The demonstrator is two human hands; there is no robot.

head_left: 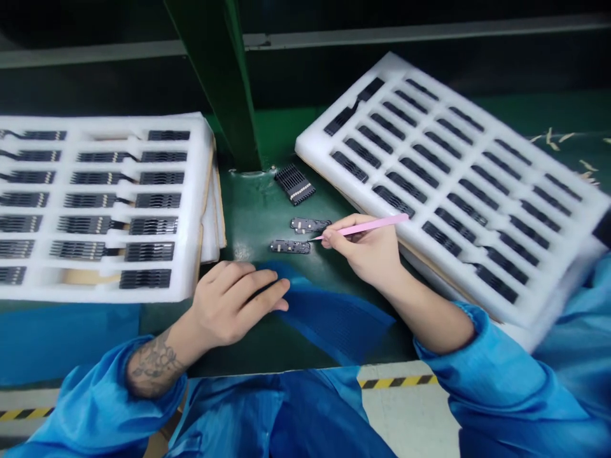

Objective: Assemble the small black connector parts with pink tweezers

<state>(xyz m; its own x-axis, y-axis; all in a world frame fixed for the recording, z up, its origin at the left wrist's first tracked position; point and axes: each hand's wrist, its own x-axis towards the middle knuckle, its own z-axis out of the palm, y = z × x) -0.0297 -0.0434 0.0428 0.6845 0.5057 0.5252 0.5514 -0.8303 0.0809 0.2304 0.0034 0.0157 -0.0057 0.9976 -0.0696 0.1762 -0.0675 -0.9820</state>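
- The right hand (363,251) is closed on a pair of pink tweezers (367,226), which are pinched between thumb and fingers in a pen-like hold.
- The tweezer tips are lowered just beside two flat black components with small gold contacts: the upper component (310,224) and the lower component (289,247). Whether either is touched cannot be told.
- The left hand (238,302) is laid on a blue cloth (334,324), its fingers loosely extended and slightly curled, with nothing gripped.
- A ribbed black strip part (294,184) is left farther off on the green bench mat (258,210), apart from both hands.
- The right foam tray (310,146) appears filled in every pocket that can be seen, though its far edge is blurred.
- The left foam tray (95,292) is mostly filled, but bare pockets are seen in its middle column, at the top and bottom. Another foam layer is seen under its edge.
- So far as is shown, most pockets are occupied — only those few stand bare, and three parts are still loose on the mat.
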